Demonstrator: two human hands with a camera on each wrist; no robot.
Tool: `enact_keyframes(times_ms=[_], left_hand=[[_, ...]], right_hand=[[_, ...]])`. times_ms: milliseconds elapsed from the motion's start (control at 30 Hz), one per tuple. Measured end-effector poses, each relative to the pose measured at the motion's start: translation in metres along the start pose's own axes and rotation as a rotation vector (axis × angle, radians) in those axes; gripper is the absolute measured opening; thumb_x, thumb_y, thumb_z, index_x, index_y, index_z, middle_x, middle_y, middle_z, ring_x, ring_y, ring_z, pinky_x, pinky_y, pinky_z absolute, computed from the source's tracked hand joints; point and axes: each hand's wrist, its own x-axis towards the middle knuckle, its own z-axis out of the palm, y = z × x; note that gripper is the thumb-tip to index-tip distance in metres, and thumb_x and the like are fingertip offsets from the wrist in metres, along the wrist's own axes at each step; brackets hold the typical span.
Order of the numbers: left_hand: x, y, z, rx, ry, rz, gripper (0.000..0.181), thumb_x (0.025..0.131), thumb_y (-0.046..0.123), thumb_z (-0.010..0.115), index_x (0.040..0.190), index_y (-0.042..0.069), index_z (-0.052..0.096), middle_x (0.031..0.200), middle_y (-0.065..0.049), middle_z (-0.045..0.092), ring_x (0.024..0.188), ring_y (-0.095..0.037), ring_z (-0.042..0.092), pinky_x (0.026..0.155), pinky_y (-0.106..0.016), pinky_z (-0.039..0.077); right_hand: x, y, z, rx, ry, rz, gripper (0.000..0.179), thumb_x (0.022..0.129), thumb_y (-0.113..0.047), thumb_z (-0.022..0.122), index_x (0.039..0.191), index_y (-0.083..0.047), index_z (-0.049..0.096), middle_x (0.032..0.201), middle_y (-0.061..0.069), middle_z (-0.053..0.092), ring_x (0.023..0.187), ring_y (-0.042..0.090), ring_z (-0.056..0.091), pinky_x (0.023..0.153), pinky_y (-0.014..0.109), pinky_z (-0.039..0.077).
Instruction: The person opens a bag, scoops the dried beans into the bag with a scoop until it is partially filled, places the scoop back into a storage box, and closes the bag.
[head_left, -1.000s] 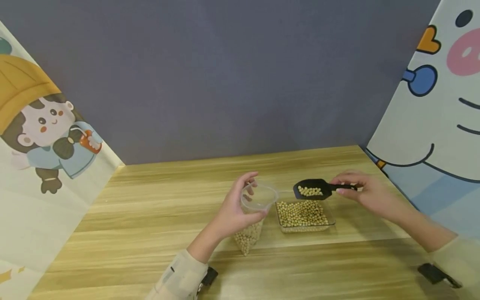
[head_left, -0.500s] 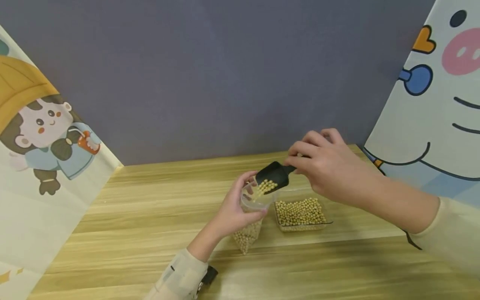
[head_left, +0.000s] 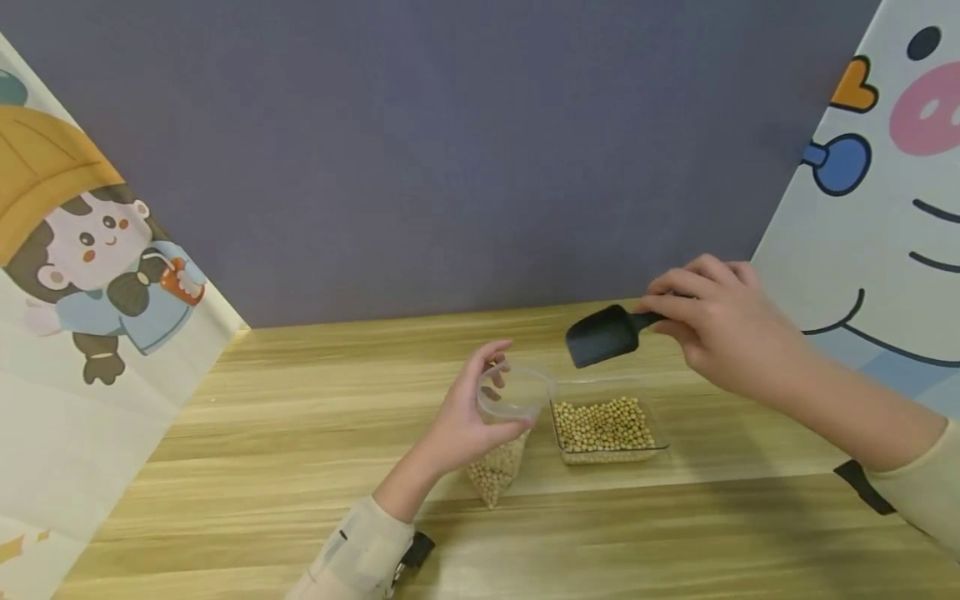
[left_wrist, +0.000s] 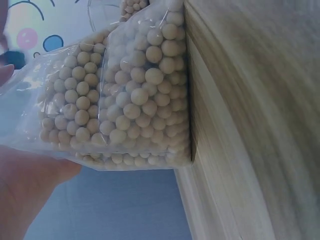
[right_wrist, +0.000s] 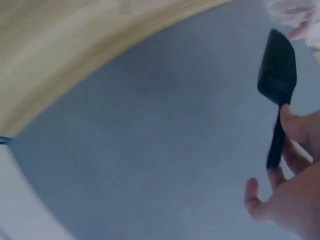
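Note:
My left hand (head_left: 461,421) grips the top of a clear plastic bag (head_left: 501,475), its thumb and fingers around a clear round plastic rim (head_left: 517,413) at the mouth. Pale round soybeans (left_wrist: 140,95) fill the bag's lower part, which stands on the table in the left wrist view. Up and to the right, my right hand (head_left: 723,329) pinches the handle of a black scoop (head_left: 603,336). No beans show in the scoop, which hangs tilted toward the bag, apart from the rim. In the right wrist view, thumb and fingers hold the scoop's handle (right_wrist: 276,142).
A clear rectangular box (head_left: 615,452) of soybeans (head_left: 603,425) stands just right of the bag, below the scoop. Behind the wooden table (head_left: 300,417) rises a grey wall (head_left: 465,167). Panels with cartoon prints (head_left: 112,250) flank both sides.
The right hand brought the scoop of soybeans left over the rim and tipped it. Now the scoop has drawn back right, with no beans showing. The left hand stays nearly in place.

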Motion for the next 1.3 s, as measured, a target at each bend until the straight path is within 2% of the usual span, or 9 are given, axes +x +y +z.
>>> enact_keyframes(times_ms=[100, 200, 333, 433, 600, 767, 967, 1133, 1300], left_hand=[[0.0, 0.0, -0.001, 0.002, 0.008, 0.001, 0.098, 0.079, 0.011, 0.089, 0.161, 0.019, 0.038, 0.143, -0.012, 0.054, 0.12, -0.022, 0.053, 0.105, -0.053, 0.055], [-0.001, -0.002, -0.002, 0.007, 0.012, 0.003, 0.097, 0.079, 0.012, 0.089, 0.161, 0.02, 0.038, 0.144, -0.011, 0.054, 0.12, -0.022, 0.052, 0.104, -0.049, 0.055], [-0.002, -0.002, -0.002, 0.006, 0.013, 0.006, 0.097, 0.08, 0.012, 0.088, 0.162, 0.02, 0.037, 0.146, -0.01, 0.053, 0.12, -0.021, 0.052, 0.104, -0.047, 0.055], [-0.003, -0.001, -0.002, 0.004, 0.011, 0.006, 0.097, 0.08, 0.012, 0.088, 0.162, 0.02, 0.037, 0.148, -0.01, 0.052, 0.123, -0.027, 0.053, 0.104, -0.046, 0.055], [-0.002, 0.0, -0.002, 0.001, 0.014, 0.01, 0.097, 0.08, 0.011, 0.088, 0.162, 0.018, 0.037, 0.146, -0.014, 0.054, 0.123, -0.033, 0.054, 0.104, -0.051, 0.056], [0.001, 0.001, -0.001, 0.014, 0.012, 0.02, 0.096, 0.079, 0.009, 0.088, 0.161, 0.018, 0.038, 0.137, -0.014, 0.058, 0.113, -0.023, 0.051, 0.1, -0.049, 0.058], [0.002, 0.002, 0.0, 0.006, 0.009, 0.022, 0.097, 0.079, 0.009, 0.088, 0.161, 0.018, 0.038, 0.134, -0.011, 0.06, 0.112, -0.025, 0.051, 0.1, -0.052, 0.057], [0.002, 0.001, 0.001, 0.002, 0.012, 0.019, 0.097, 0.079, 0.01, 0.089, 0.161, 0.019, 0.038, 0.135, -0.012, 0.06, 0.112, -0.022, 0.051, 0.1, -0.052, 0.057], [0.001, 0.0, 0.002, -0.003, 0.012, 0.014, 0.097, 0.078, 0.01, 0.089, 0.161, 0.017, 0.039, 0.136, -0.014, 0.059, 0.112, -0.02, 0.051, 0.101, -0.05, 0.057]], right_hand=[[-0.022, 0.014, 0.014, -0.041, -0.148, 0.052, 0.028, 0.082, -0.007, 0.087, 0.107, -0.017, 0.083, 0.112, 0.004, 0.076, 0.104, 0.031, 0.059, 0.076, 0.051, 0.042], [-0.04, 0.017, 0.029, -0.102, -0.277, 0.02, 0.028, 0.082, -0.01, 0.089, 0.107, -0.021, 0.082, 0.113, 0.002, 0.074, 0.107, 0.03, 0.061, 0.077, 0.052, 0.046], [-0.051, 0.012, 0.044, -0.137, -0.342, -0.036, 0.031, 0.079, -0.013, 0.093, 0.104, -0.026, 0.081, 0.11, -0.003, 0.071, 0.105, 0.026, 0.061, 0.076, 0.051, 0.05], [-0.054, 0.006, 0.051, -0.105, -0.361, -0.023, 0.03, 0.079, -0.013, 0.093, 0.103, -0.028, 0.081, 0.108, -0.005, 0.071, 0.103, 0.024, 0.06, 0.076, 0.051, 0.051], [-0.064, 0.003, 0.06, 0.031, -0.38, 0.096, 0.029, 0.08, -0.013, 0.091, 0.104, -0.027, 0.083, 0.109, -0.007, 0.073, 0.102, 0.023, 0.063, 0.076, 0.053, 0.051], [-0.074, 0.003, 0.07, 0.185, -0.406, 0.223, 0.024, 0.084, -0.016, 0.088, 0.105, -0.026, 0.083, 0.109, -0.007, 0.074, 0.102, 0.027, 0.065, 0.073, 0.054, 0.051], [-0.081, -0.002, 0.083, 0.315, -0.336, 0.229, 0.023, 0.084, -0.013, 0.087, 0.105, -0.023, 0.082, 0.105, -0.01, 0.074, 0.092, 0.016, 0.062, 0.076, 0.04, 0.053], [-0.082, -0.009, 0.089, 0.406, -0.317, 0.29, 0.024, 0.087, -0.009, 0.084, 0.107, -0.021, 0.082, 0.106, -0.011, 0.075, 0.097, 0.017, 0.067, 0.093, 0.052, 0.055], [-0.081, -0.014, 0.092, 0.463, -0.333, 0.345, 0.024, 0.09, -0.01, 0.082, 0.111, -0.021, 0.082, 0.108, -0.009, 0.075, 0.096, 0.015, 0.062, 0.081, 0.038, 0.054]])
